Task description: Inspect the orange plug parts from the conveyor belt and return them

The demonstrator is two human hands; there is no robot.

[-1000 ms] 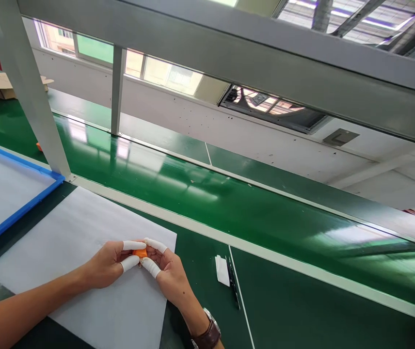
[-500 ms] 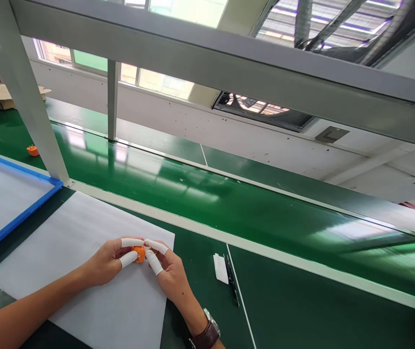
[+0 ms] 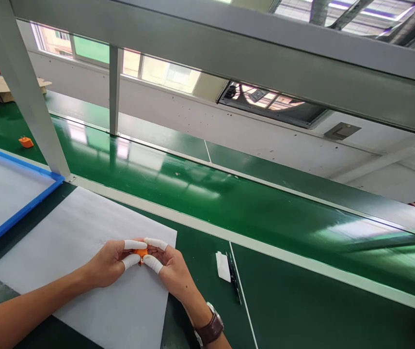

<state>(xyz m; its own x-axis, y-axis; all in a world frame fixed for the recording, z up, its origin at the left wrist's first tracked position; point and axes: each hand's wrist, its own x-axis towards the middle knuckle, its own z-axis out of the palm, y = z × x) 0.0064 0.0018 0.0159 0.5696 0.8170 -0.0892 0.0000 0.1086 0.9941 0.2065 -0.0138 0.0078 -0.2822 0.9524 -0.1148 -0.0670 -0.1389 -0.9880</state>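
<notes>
Above a white foam sheet (image 3: 94, 295), a small orange plug (image 3: 141, 252) is pinched between both hands. Metal shows at its lower side, toward me. My left hand (image 3: 110, 264) grips its left side with thumb and index finger. From the right, my right hand (image 3: 173, 269) closes thumb and index finger on the same piece. White finger cots cover these thumbs and index fingers, and they hide part of the plug. A wristwatch with a brown strap (image 3: 210, 330) is on my right wrist.
Beyond the bench edge runs a green conveyor belt (image 3: 193, 194), carrying another orange plug (image 3: 26, 142) at left. A blue-framed tray (image 3: 18, 213) lies left of the sheet. Black tweezers (image 3: 234, 278) and a white slip (image 3: 223, 266) lie right. A grey post (image 3: 36, 97) and crossbar (image 3: 229, 53) stand ahead.
The held plug has been turned, so its metal part now points down toward me. My right thumb has moved onto it. On the belt, the other orange plug has shifted left.
</notes>
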